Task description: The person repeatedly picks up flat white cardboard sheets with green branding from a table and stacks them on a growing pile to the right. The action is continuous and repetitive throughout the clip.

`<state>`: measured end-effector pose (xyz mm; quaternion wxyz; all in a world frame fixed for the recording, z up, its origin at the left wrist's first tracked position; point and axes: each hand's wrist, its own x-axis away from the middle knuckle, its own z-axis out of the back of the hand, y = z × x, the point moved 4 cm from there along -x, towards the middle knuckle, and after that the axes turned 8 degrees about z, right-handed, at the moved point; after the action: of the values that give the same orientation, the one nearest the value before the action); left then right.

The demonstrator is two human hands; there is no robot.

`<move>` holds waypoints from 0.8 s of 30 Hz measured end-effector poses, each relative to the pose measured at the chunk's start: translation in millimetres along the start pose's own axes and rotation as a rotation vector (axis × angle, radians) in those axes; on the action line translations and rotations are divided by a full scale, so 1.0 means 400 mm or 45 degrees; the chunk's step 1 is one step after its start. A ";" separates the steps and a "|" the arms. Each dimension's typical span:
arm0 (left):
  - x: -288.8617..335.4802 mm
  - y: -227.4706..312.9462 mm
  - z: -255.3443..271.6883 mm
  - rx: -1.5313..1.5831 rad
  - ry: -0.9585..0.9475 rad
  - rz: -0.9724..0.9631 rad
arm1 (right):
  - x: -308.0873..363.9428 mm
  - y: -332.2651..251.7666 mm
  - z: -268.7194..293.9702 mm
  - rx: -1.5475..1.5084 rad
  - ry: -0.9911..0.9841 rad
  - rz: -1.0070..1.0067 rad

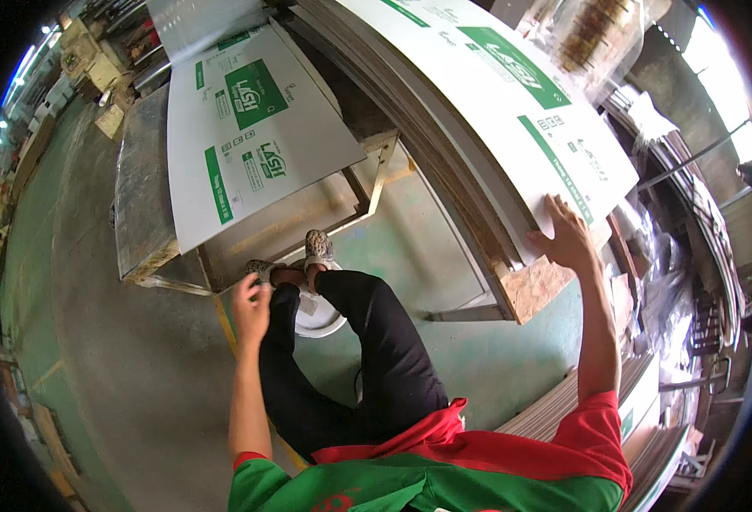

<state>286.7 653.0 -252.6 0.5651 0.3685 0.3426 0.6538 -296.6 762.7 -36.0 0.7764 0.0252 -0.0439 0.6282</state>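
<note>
My right hand (569,237) rests on the near corner of the top white panel (512,111) of a tall stack on the right. Its thumb and fingers are spread over the panel's edge, and the palm side is hidden. This panel carries green printed blocks and lies over several layers with brown edges. My left hand (250,309) hangs in the air, loosely curled and a little blurred, with nothing visible in it. Beyond it, another white panel (308,145) with green print lies on the left table (144,183), its near edge jutting past the table.
A metal frame leg (470,314) stands under the stack beside a chipboard piece (536,288). Near my feet is a round white container (320,322). Plastic-wrapped material (653,256) lines the right side. More stacked panels (555,401) lie beside my right arm.
</note>
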 end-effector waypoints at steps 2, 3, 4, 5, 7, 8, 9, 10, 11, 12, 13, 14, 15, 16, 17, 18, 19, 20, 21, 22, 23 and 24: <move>0.054 0.053 -0.079 0.091 -0.158 -0.024 | 0.001 -0.014 -0.023 0.253 0.041 0.038; 0.080 0.080 -0.111 0.158 -0.249 -0.068 | -0.003 -0.039 -0.026 0.388 0.111 0.092; 0.104 0.097 -0.133 0.121 -0.259 -0.033 | -0.003 -0.057 -0.037 0.401 0.044 0.084; 0.128 0.116 -0.150 0.144 -0.276 -0.039 | -0.008 -0.077 -0.039 0.427 0.008 0.105; 0.170 0.138 -0.179 0.176 -0.297 0.089 | -0.014 -0.089 -0.028 0.393 -0.069 0.146; 0.190 0.160 -0.196 0.243 -0.373 0.025 | -0.023 -0.079 -0.016 0.307 -0.120 0.195; 0.204 0.174 -0.212 0.277 -0.415 0.071 | -0.034 -0.066 -0.007 0.181 -0.182 0.285; 0.218 0.199 -0.231 0.385 -0.527 0.001 | -0.046 -0.050 0.022 0.056 -0.011 0.468; 0.229 0.222 -0.250 0.392 -0.639 -0.050 | -0.050 -0.021 0.049 -0.493 0.231 0.547; 0.236 0.237 -0.265 0.427 -0.703 0.020 | -0.088 0.046 0.094 -0.717 0.575 0.314; 0.244 0.270 -0.277 0.567 -0.827 -0.061 | -0.108 0.094 0.122 -0.988 0.918 0.145; 0.244 0.290 -0.291 0.587 -0.881 0.076 | -0.107 0.111 0.083 -1.337 1.131 -0.129; 0.240 0.320 -0.305 0.578 -0.901 0.157 | -0.119 0.115 0.048 -1.687 1.396 -0.468; 0.232 0.356 -0.321 0.575 -0.878 0.243 | -0.143 0.049 0.035 -1.501 1.226 -0.244; 0.227 0.396 -0.349 0.796 -0.944 0.433 | -0.165 -0.021 0.001 -1.911 1.162 -0.139; 0.227 0.457 -0.390 1.140 -1.227 0.577 | -0.174 -0.104 -0.072 -2.099 1.099 -0.447; 0.208 0.517 -0.415 1.245 -1.226 0.520 | -0.181 -0.199 -0.089 -2.135 0.968 -0.104; 0.188 0.567 -0.437 1.423 -1.165 0.551 | -0.182 -0.314 -0.062 -1.851 1.038 0.491; 0.180 0.617 -0.447 1.570 -1.298 0.484 | -0.190 -0.392 -0.086 -2.582 0.557 0.530; 0.159 0.630 -0.440 1.163 -1.030 0.455 | -0.162 -0.385 -0.053 -2.368 0.768 0.394; 0.145 0.645 -0.412 1.036 -0.854 0.364 | -0.135 -0.388 -0.027 -2.182 0.774 0.399; 0.140 0.653 -0.368 1.078 -0.737 0.244 | -0.070 -0.318 0.024 -1.796 1.186 0.308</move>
<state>26.9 671.1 -94.2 0.3759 0.7601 0.3713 0.3783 -178.2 707.9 -27.3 0.4768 -0.7300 -0.1034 0.4786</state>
